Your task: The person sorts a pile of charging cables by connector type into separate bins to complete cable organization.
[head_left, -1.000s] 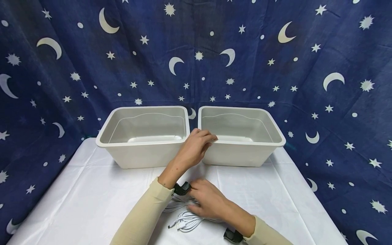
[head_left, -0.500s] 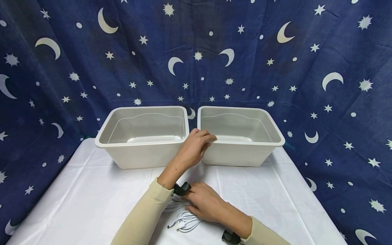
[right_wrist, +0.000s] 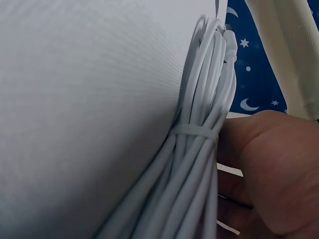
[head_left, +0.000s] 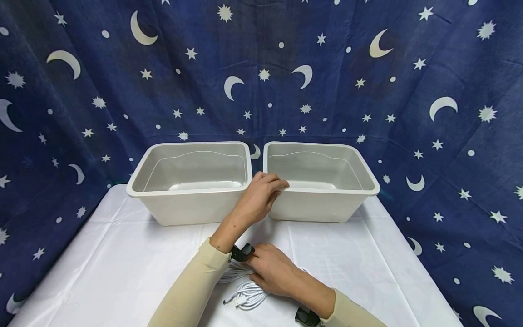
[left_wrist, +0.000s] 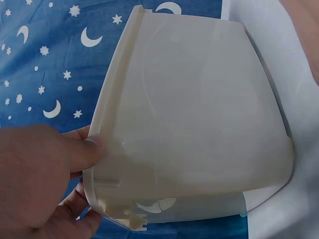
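My left hand [head_left: 257, 195] reaches up to the near left corner of the right-hand pale plastic bin [head_left: 314, 204]. In the left wrist view the thumb lies on the outside of that bin's rim [left_wrist: 102, 119] and fingers show beyond it, so the rim is pinched. On the white cloth below, my right hand [head_left: 275, 270] grips a bundled white cable [head_left: 251, 295], with part of the bundle hidden under the hand. A band [right_wrist: 194, 130] ties the cable's loops [right_wrist: 207, 94] together in the right wrist view. Its plug ends [head_left: 241, 299] lie toward the left.
A second pale bin [head_left: 188, 209] stands to the left, a narrow gap from the first. Both are open-topped. A dark blue curtain [head_left: 261, 91] with moons and stars hangs behind. White cloth [head_left: 122, 272] covers the table. My left forearm [head_left: 189, 284] crosses above the cloth.
My right hand has shifted slightly left along the cable, then stayed nearly still. The left hand keeps its place on the bin's rim.
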Available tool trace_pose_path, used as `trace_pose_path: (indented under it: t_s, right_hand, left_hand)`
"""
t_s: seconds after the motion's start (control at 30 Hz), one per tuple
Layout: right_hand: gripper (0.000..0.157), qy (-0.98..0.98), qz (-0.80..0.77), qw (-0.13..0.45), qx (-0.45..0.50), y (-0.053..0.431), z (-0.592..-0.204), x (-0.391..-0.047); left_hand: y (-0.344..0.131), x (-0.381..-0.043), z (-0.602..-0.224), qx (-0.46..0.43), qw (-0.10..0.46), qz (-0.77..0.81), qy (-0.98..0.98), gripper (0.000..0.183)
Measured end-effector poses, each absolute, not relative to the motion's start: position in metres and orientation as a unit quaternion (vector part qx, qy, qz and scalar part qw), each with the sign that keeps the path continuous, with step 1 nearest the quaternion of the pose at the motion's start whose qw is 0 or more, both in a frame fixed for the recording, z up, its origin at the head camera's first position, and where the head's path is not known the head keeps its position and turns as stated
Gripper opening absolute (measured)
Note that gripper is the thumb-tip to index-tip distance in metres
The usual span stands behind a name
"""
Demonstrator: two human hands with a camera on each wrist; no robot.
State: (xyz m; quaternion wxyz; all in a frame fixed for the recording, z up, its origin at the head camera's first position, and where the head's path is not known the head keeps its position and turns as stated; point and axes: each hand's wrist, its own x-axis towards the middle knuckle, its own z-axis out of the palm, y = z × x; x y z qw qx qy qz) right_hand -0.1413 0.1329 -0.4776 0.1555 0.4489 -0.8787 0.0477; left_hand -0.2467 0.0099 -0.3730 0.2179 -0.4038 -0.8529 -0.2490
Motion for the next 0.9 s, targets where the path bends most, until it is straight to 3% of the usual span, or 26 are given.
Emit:
trace_pose_path:
  t_s: [0.9]
  right_hand:
    - [0.025, -0.865, 0.069, 0.180, 0.464, 0.140, -0.468, -0.147]
  left_hand:
    - [0.009, -0.245, -0.373, -0.403, 0.217, -0.250, -0.853, 0.026]
